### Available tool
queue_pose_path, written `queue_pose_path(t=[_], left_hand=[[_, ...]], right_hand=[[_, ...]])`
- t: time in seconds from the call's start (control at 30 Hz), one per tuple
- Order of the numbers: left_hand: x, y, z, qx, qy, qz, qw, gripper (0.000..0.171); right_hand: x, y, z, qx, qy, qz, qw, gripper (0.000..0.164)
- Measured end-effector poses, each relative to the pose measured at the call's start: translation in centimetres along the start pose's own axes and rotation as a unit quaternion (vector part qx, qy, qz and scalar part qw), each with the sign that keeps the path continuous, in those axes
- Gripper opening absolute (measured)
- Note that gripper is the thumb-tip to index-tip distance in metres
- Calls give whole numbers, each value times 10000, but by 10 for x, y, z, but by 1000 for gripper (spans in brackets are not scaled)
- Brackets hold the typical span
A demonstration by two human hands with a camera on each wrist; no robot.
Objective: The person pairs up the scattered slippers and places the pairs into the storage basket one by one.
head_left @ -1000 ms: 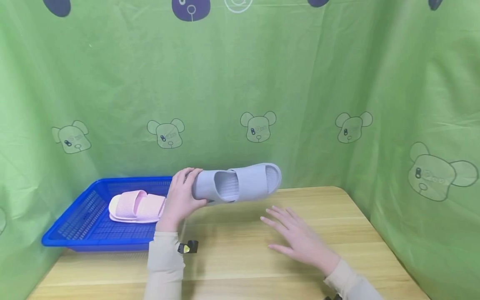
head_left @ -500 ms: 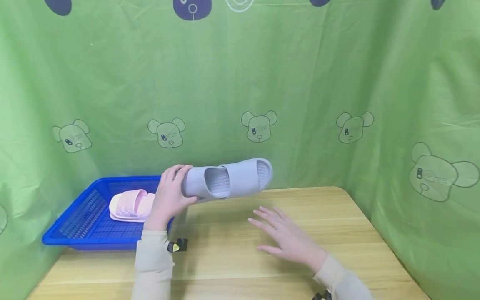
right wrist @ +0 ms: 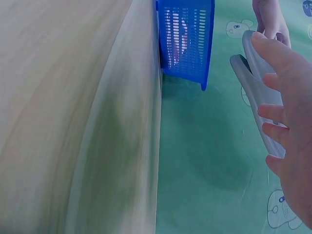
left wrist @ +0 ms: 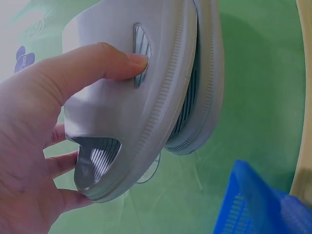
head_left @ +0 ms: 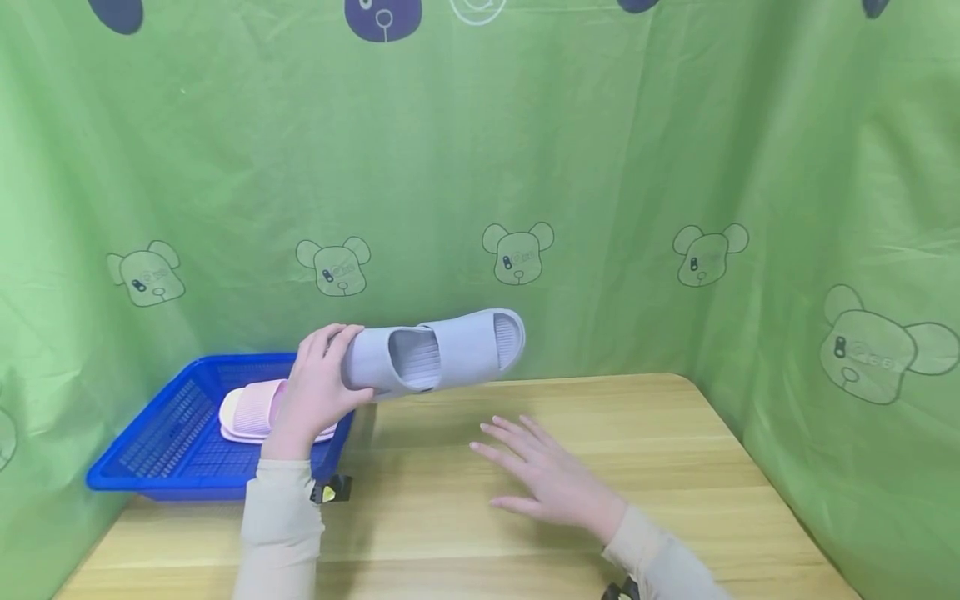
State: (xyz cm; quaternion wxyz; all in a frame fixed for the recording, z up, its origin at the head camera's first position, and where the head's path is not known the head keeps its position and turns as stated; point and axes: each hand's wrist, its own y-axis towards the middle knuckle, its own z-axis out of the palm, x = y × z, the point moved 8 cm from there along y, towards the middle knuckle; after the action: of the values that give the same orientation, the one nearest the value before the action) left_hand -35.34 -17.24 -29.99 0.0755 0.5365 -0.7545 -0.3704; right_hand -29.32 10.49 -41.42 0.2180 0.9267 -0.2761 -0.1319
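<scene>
My left hand (head_left: 311,392) holds a pair of grey slippers (head_left: 468,354) above the table, their open toes pointing right. In the left wrist view the thumb (left wrist: 107,61) presses on the upper of one slipper, and the second slipper (left wrist: 207,83) lies against it, slightly apart at that end. My right hand (head_left: 543,475) hovers below and to the right of the pair, fingers spread and holding nothing. Pink slippers (head_left: 251,412) lie in the blue basket (head_left: 176,483), partly hidden by my left hand and wrist.
The basket stands at the left of the wooden table (head_left: 450,525). A green curtain (head_left: 600,167) printed with bear heads hangs behind and at both sides. The table's right edge slants down near the curtain.
My left hand has carried the grey slippers to the left and slightly up, covering more of the basket and pink slippers. My right hand has also shifted left, fingers still spread.
</scene>
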Motion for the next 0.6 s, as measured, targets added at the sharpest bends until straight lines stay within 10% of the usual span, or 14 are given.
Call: queue_pose_path(t=[0.6], left_hand=[[19,8,-38,-64,400,42,9992,85]], right_hand=[[25,21,7,86,62,-280,9996,76]])
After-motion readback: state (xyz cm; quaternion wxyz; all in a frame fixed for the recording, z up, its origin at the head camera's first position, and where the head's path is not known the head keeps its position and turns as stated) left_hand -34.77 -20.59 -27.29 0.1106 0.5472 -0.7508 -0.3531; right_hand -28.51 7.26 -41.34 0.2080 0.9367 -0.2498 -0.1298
